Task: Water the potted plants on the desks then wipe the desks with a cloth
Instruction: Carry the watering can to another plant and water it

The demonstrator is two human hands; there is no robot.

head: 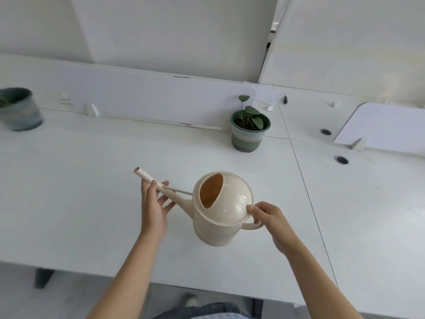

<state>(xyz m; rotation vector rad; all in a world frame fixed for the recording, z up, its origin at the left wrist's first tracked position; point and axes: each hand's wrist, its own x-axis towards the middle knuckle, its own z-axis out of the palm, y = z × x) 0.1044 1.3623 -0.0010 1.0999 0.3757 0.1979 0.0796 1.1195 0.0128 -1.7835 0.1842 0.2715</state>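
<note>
A cream watering can [224, 209] hangs above the white desk [92, 192], its spout pointing up and to the left. My right hand [270, 221] grips its handle at the right side. My left hand [154, 203] holds the spout from below, thumb and fingers curled round it. A green striped pot with a small round-leaved plant [249, 132] stands behind the can, by the low divider. A second, blue-grey pot [19, 109] stands at the far left, its plant mostly cut off by the frame edge.
A low white divider panel [149, 100] runs along the desk's back. To the right lies a neighbouring desk [368, 203] with two round cable holes [341, 160] and another divider [386, 127]. The front desk edge runs near my legs.
</note>
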